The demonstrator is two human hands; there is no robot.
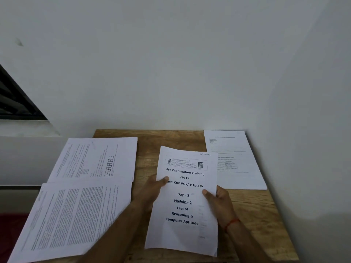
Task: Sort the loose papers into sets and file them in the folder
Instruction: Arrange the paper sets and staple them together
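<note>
Wooden tabletop [152,141]: left hand [150,190] and right hand [220,202] pinch cover sheet [185,205] over its middle. Piles [95,160] at left, single page [233,160] at right. Sorting looks partway; folder not visible, filing undone.

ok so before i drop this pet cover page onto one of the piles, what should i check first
1. Grip: left hand and right hand both pinch the PET cover page by its side edges: ok.
2. Label legible: it reads Day - 2, Module - 2, with handwritten Section 1: ok.
3. Piles in view: upper left stack, lower left stack, single sheet at the far right: ok.
4. Matching pile: their print is too small to read: cannot tell.
5. Stack support: both left stacks reach past the wooden table's left edge, and what carries them there is hidden: cannot tell.
6. Folder in view: none seen: not ok.
</note>
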